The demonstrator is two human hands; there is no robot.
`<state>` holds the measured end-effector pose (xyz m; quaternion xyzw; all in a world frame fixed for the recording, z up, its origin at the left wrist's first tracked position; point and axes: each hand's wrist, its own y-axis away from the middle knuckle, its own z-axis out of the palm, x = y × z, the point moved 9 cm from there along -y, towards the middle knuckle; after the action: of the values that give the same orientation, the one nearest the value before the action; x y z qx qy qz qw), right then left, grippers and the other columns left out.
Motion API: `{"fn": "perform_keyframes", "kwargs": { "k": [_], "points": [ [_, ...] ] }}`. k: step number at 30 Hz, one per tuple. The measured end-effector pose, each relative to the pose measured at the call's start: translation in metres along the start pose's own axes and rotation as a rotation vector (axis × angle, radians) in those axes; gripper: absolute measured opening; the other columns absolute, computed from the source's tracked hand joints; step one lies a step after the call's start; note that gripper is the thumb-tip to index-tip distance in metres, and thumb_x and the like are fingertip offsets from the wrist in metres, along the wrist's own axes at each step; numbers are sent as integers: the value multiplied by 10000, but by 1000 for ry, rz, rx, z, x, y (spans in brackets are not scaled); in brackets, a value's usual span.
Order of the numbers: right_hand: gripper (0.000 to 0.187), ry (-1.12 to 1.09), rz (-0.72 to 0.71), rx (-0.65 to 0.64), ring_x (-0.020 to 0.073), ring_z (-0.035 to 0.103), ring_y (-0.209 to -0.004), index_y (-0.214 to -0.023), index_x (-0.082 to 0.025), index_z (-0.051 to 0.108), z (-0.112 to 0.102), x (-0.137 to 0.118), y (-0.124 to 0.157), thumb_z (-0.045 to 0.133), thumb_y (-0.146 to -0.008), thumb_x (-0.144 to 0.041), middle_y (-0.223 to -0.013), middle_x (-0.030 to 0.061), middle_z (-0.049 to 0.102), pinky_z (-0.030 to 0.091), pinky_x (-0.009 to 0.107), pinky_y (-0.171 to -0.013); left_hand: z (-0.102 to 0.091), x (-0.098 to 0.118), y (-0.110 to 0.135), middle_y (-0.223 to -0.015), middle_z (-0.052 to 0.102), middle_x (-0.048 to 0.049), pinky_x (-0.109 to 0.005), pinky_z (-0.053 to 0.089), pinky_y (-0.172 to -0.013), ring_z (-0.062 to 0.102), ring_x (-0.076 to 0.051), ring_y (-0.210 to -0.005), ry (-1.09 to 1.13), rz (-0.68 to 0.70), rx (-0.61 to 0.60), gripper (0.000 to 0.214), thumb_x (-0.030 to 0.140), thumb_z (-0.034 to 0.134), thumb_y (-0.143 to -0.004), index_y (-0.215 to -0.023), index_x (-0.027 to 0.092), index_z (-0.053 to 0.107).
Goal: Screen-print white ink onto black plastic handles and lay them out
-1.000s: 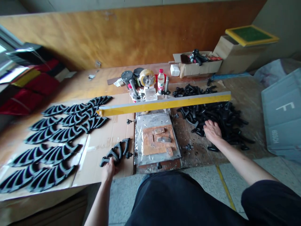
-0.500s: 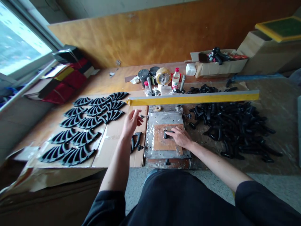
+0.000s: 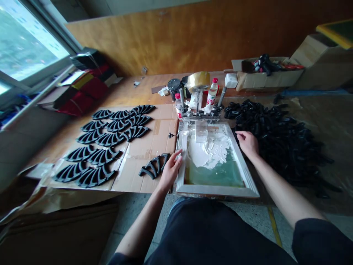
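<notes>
A silk-screen frame [image 3: 180,178] lies lowered over the metal base. Its green mesh [image 3: 215,175] carries thick white ink [image 3: 202,152], and a pale squeegee [image 3: 201,130] stands in the ink. Beside the frame's left rail is my left hand [image 3: 170,170], fingers stretched toward the rail with thumb and forefinger apart. My right hand [image 3: 249,144] is closed just beyond the right rail, fingers curled and thumb against forefinger. Whatever lies in that pinch is too dark to make out. Next to my left hand, several curved black plastic parts [image 3: 154,166] rest on cardboard.
Rows of black curved parts [image 3: 96,156] cover the cardboard [image 3: 132,165] at left. Right of the frame spreads a heap of black parts [image 3: 286,147]. Behind stand bottles [image 3: 213,92], a tape roll [image 3: 198,81], a black tub [image 3: 174,87] and an open carton [image 3: 261,81].
The screen frame has swung down over the base, hiding the board where my right hand was touching a black part. My right hand moved right, my left hand lower and toward the frame.
</notes>
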<state>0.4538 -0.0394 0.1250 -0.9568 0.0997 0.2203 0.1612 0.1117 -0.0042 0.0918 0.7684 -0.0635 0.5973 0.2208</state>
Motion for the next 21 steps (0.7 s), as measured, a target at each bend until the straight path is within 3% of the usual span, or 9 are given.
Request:
{"fn": "perform_keyframes", "kwargs": {
  "k": [2,5,8,10,12,16,19,21],
  "points": [
    [398,15,17,84,237,558,-1003,-1265,-121,527,-4,-15,-17,432,-947,-341,-1267,190,503,465,385,-863,6,-32,-3,-723,619,7,-219,413,-567,535,-121,-601,-74,-57,16,649,529,547,-836,-1403,229,454],
    [587,70,-155,43,300,477,-1179,-1311,-137,498,18,-76,-37,675,-796,-357,-1362,166,443,436,407,-937,10,-60,-13,-673,582,26,-215,393,-558,516,-115,-565,-235,-98,46,635,488,552,-837,-1414,249,438],
    [366,131,-214,-158,267,555,-1043,-1109,-176,604,55,-114,-38,697,-779,-303,-1107,112,618,458,365,-848,12,-71,-21,-735,612,4,-222,400,-579,555,-133,-619,-320,-112,33,593,493,518,-857,-1399,263,458],
    [165,143,-220,-292,230,594,-905,-962,-193,634,74,-121,-22,648,-818,-272,-923,69,660,455,316,-762,11,-75,-23,-777,637,-12,-229,409,-594,579,-148,-662,-339,-122,17,575,506,503,-863,-1386,268,476],
    [96,132,-328,-374,213,601,-870,-914,-193,646,82,-127,4,584,-841,-191,-886,60,669,437,293,-731,11,-79,-24,-808,655,-20,-234,415,-605,595,-160,-696,-338,-133,9,563,516,504,-861,-1368,273,497],
    [292,41,-635,-503,183,597,-905,-953,-196,665,72,-140,56,504,-782,-23,-949,53,681,416,262,-746,9,-82,-24,-823,660,-28,-235,414,-606,606,-173,-734,-316,-128,27,553,529,503,-859,-1344,264,523],
    [265,4,-665,-609,161,608,-845,-878,-222,677,66,-139,60,543,-742,-38,-871,10,686,406,240,-707,9,-84,-24,-827,653,-26,-231,414,-611,605,-169,-742,-329,-137,31,552,530,500,-858,-1335,252,527],
    [213,-5,-592,-581,157,614,-813,-837,-235,681,66,-136,47,575,-742,-76,-826,-11,685,404,234,-682,9,-83,-24,-827,652,-21,-229,413,-611,601,-162,-732,-342,-148,24,552,528,498,-858,-1332,244,524]
  ]
}}
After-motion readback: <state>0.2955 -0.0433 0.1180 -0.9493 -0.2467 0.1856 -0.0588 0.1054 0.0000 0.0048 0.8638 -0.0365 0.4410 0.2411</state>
